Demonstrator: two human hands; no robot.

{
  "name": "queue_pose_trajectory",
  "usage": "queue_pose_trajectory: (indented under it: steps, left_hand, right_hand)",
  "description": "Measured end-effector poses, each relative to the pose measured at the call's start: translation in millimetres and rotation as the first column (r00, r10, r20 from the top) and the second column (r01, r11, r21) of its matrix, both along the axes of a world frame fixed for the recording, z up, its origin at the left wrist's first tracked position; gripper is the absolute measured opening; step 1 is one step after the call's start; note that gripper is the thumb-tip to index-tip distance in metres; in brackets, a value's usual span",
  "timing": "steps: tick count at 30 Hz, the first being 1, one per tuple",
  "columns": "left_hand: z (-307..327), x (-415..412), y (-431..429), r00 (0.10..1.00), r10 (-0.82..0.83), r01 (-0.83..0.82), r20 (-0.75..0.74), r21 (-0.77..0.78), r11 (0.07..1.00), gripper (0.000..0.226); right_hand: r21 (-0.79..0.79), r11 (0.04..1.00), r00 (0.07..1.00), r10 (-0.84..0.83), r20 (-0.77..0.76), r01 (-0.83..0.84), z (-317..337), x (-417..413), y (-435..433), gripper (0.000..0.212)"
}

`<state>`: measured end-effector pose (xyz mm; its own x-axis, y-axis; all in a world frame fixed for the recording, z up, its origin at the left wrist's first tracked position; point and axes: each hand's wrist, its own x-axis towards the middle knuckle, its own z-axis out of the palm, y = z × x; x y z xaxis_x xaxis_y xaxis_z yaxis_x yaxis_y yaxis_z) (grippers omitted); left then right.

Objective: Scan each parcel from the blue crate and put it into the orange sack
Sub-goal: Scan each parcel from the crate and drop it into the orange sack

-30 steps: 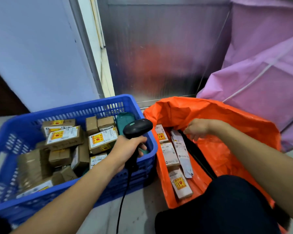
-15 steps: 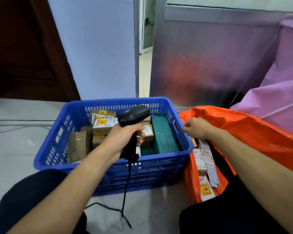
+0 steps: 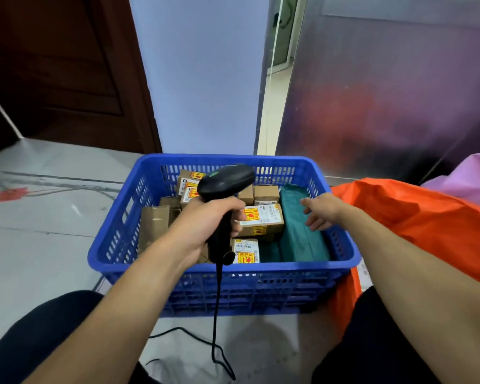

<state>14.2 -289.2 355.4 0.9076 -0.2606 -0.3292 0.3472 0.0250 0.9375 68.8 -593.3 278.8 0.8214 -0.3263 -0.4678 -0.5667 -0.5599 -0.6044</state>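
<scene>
Floor [image 3: 39, 231] of pale stone fills the left side, below one dark wooden door [image 3: 67, 65]. One blue crate [image 3: 288, 268] stands on it in the middle. Inside the crate lie the parcels [image 3: 261, 217]. At least seven brown cartons can be counted, several of them with yellow and red labels, and more may be hidden behind the arm.

The left hand [image 3: 205, 225] is over the middle of the crate, above the cartons. Its fingers are closed firmly around the handle of one black scanner [image 3: 225, 181], whose head points away from the person. One black cable [image 3: 215, 314] hangs from the handle, passes down in front of the crate and curls on the floor.

One flat teal packet [image 3: 297, 231] lies along the right wall of the crate. The right hand [image 3: 320, 213] is above this packet with fingers spread and relaxed, holding nothing. Whether it touches the packet cannot be told.

One orange sack [image 3: 413, 217] touches the right side of the crate, and its inside is not visible. One purple sack [image 3: 460, 187] shows behind it at the right edge.
</scene>
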Motion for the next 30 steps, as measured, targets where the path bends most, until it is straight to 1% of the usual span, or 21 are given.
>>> queue_pose_trajectory:
  steps: [2,4,6,7,8,9,11,12,14,15,16,17,20,23,26,30]
  left_hand:
    - [1.6,3.1,5.0,1.000,-0.004,0.004,0.017,0.018,1.000,0.006]
    - [2.6,10.3,11.0,1.000,0.026,-0.026,0.005,0.029,0.999,0.007]
    - [3.1,17.9,15.4,0.998,0.052,-0.051,-0.020,0.028,0.998,0.008]
    - [3.4,20.9,16.5,0.998,0.058,-0.058,-0.028,0.022,0.998,0.007]
    - [3.6,24.9,17.9,0.998,0.059,-0.059,-0.034,0.020,0.998,0.007]
    - [3.6,28.3,18.9,0.998,0.054,-0.053,-0.034,0.026,0.998,0.007]
    - [3.1,36.1,20.9,0.999,0.040,-0.038,-0.030,0.043,0.998,0.009]
    - [3.1,39.7,22.2,0.999,0.036,-0.034,-0.031,0.039,0.999,0.008]
    - [0.8,48.9,25.1,0.998,0.046,-0.045,-0.035,0.025,0.999,0.005]
    - [0.4,53.2,25.5,0.998,0.050,-0.049,-0.033,0.030,0.998,0.005]
    - [-0.4,58.2,25.8,0.998,0.054,-0.053,-0.035,0.036,0.998,0.006]
    - [-0.3,61.8,24.5,0.998,0.058,-0.057,-0.034,0.037,0.998,0.007]
    - [-0.6,71.1,16.6,0.997,0.064,-0.063,-0.036,0.027,0.998,0.010]
    - [-2.0,76.6,9.4,0.997,0.062,-0.061,-0.051,0.026,0.998,0.010]
    - [-2.3,78.7,9.4,0.996,0.066,-0.065,-0.055,0.027,0.998,0.009]
    - [-2.8,79.5,14.3,0.996,0.064,-0.062,-0.058,0.028,0.998,0.011]
  right_hand:
    - [0.012,1.000,0.999,0.008,-0.033,-0.008,-12.1,9.8,11.3,0.046]
    - [0.000,0.999,0.998,0.039,-0.050,-0.039,-24.8,21.2,21.8,0.047]
    - [-0.082,0.987,0.988,0.131,-0.083,-0.138,-33.2,31.5,31.5,0.044]
    - [-0.178,0.959,0.973,0.201,-0.111,-0.219,-34.6,35.7,34.8,0.038]
    - [-0.295,0.904,0.950,0.277,-0.146,-0.309,-34.1,40.1,38.4,0.033]
    - [-0.416,0.821,0.921,0.346,-0.182,-0.391,-32.4,43.8,40.5,0.028]
    - [-0.578,0.644,0.861,0.442,-0.253,-0.500,-29.9,53.6,43.1,0.025]
    - [-0.635,0.549,0.827,0.481,-0.293,-0.544,-29.8,57.9,44.0,0.031]
    - [-0.698,0.361,0.743,0.560,-0.368,-0.618,-34.8,67.8,49.0,0.049]
    - [-0.710,0.307,0.711,0.592,-0.379,-0.634,-38.4,70.4,51.6,0.055]
    - [-0.702,0.294,0.690,0.617,-0.379,-0.648,-43.3,72.9,55.2,0.059]
    - [-0.690,0.301,0.680,0.631,-0.374,-0.659,-47.4,74.4,56.9,0.062]
    - [-0.643,0.351,0.679,0.631,-0.375,-0.681,-64.6,77.6,53.6,0.076]
    - [-0.582,0.422,0.689,0.622,-0.371,-0.695,-74.7,78.7,50.4,0.091]
    - [-0.561,0.490,0.721,0.612,-0.325,-0.668,-80.0,82.4,52.1,0.098]
    - [-0.531,0.606,0.798,0.534,-0.281,-0.593,-88.9,92.0,50.2,0.096]
